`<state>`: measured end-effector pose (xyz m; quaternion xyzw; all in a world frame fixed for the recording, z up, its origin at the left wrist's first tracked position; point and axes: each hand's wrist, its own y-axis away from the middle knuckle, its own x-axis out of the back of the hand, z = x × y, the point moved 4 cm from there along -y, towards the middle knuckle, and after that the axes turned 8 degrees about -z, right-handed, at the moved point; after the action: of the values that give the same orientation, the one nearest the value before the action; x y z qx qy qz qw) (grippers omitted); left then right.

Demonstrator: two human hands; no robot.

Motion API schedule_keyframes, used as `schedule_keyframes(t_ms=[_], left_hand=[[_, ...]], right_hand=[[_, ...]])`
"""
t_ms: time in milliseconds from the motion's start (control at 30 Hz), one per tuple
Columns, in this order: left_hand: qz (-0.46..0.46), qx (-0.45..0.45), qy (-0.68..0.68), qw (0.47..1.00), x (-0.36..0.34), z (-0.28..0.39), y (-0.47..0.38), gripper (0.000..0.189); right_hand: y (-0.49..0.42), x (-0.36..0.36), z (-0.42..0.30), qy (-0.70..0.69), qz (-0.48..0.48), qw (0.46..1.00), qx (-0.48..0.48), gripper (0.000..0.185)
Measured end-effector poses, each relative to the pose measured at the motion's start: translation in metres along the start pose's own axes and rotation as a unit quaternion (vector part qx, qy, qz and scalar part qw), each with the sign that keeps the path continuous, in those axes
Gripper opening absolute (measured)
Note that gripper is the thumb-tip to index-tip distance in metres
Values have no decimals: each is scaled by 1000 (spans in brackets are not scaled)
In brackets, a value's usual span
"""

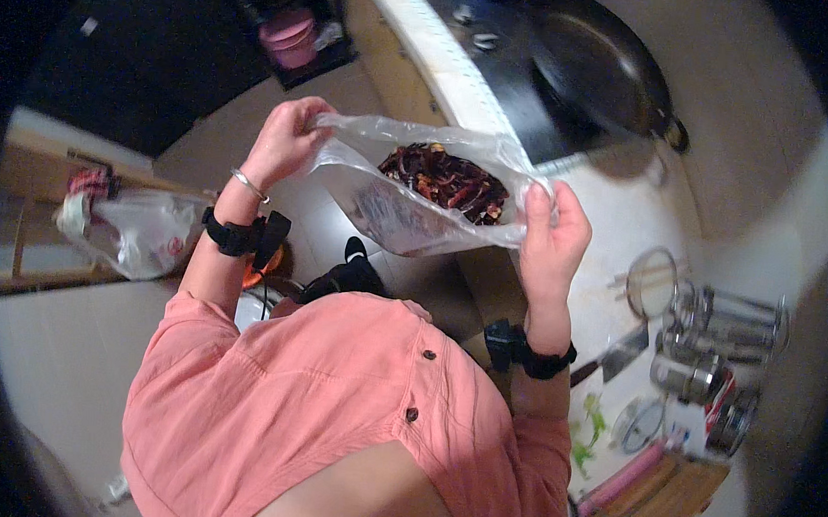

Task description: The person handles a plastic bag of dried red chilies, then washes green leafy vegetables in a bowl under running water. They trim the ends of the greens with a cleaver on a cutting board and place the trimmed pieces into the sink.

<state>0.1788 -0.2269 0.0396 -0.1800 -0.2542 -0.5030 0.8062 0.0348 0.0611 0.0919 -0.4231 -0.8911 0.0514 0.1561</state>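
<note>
A clear plastic bag [415,234] is stretched wide between my hands, its mouth turned up towards me. My left hand [291,139] pinches one end of the rim, fingers curled over the film. At the opposite end, my right hand [554,219] grips the rim with the thumb on top. Inside lie dark red dried pieces that look like dried chillies [452,184], with a few pale bits among them. The bag hangs in the air above the floor, beside the counter edge. Its lower part is partly hidden by the front film.
A large black wok [602,66] sits on the black hob [478,60]. Along the right counter [593,280] are a strainer [652,283], a cleaver [624,354], green leaf scraps [590,429], jars [686,374] and a wooden board [660,501]. Another plastic bag [145,233] hangs at left.
</note>
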Motion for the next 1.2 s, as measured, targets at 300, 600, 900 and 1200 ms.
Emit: schedule_keyframes(t_ms=[300, 600, 900, 1200], left_hand=[[123, 173, 326, 921, 49, -114, 45, 10], [175, 242, 260, 918, 100, -186, 61, 5], [195, 345, 197, 897, 128, -232, 77, 13], [300, 375, 330, 813, 133, -233, 74, 10]], right_hand=[[-69, -95, 68, 80, -136, 986, -51, 23], [-137, -201, 138, 96, -252, 959, -91, 17], [-216, -281, 162, 121, -303, 945, -25, 19], [-286, -376, 181, 10, -422, 905, -54, 22]])
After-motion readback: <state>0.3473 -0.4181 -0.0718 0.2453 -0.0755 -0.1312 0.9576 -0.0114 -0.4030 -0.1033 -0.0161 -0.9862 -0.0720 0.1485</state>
